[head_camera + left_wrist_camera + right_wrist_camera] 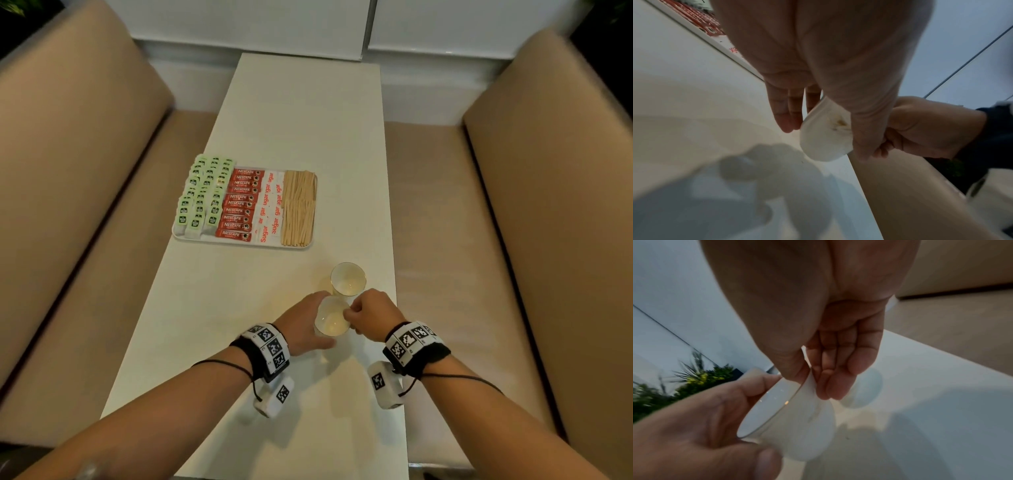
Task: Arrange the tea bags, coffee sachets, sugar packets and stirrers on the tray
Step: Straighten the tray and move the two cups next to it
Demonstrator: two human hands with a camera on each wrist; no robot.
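A white tray (pixel 178 233) lies on the table's left half. It holds rows of green tea bags (pixel 203 195), red coffee sachets (pixel 240 202), white sugar packets (pixel 269 205) and wooden stirrers (pixel 299 207). Nearer to me, both hands hold one white cup (pixel 331 318) just above the table. My left hand (pixel 310 325) grips its left side, with the fingers over the far rim and the thumb on the near side. My right hand (pixel 354 313) pinches the right rim (pixel 809 374) between thumb and fingers. The cup (pixel 797 421) is tilted and looks empty.
A second white cup (pixel 348 279) stands upright just beyond the held one, near the table's right edge (pixel 394 274). Beige sofa seats (pixel 479 240) flank the narrow white table on both sides. A white wall panel closes the far end.
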